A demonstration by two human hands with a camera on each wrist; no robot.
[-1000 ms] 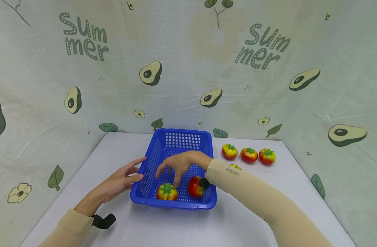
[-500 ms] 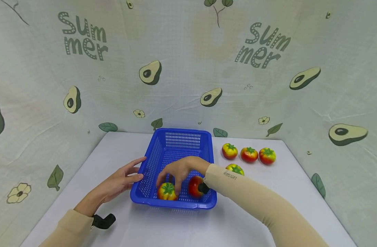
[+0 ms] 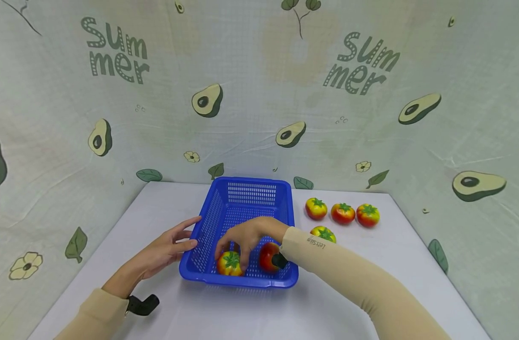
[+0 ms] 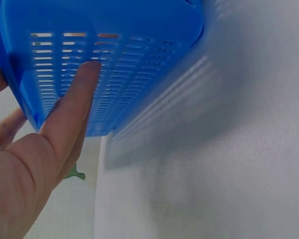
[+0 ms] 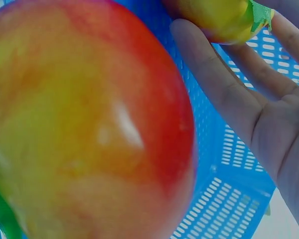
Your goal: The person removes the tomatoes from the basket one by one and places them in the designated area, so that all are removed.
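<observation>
A blue plastic basket (image 3: 251, 282) with slotted walls stands on the table. My right hand (image 3: 248, 236) reaches down into it and grips a yellow-red tomato (image 3: 230, 264) near the front left corner, thumb on one side and fingers on the other. A second, redder tomato (image 3: 268, 257) lies in the basket under my right wrist; it looks very large in the right wrist view (image 5: 104, 119). At the basket's left side my left hand (image 3: 170, 245) touches the rim and outer wall with extended fingers. In the left wrist view one fingertip (image 4: 91, 67) presses the slotted wall.
Right of the basket, three tomatoes (image 3: 342, 214) stand in a row on the white table (image 3: 327, 302). Another tomato (image 3: 323, 233) sits nearer, partly hidden by my right sleeve. A cloth printed with avocados (image 3: 291, 135) hangs behind and at both sides.
My right hand has lowered onto the front left tomato and closed its fingers round it. The tomato has barely shifted. My left hand stays on the basket's side.
</observation>
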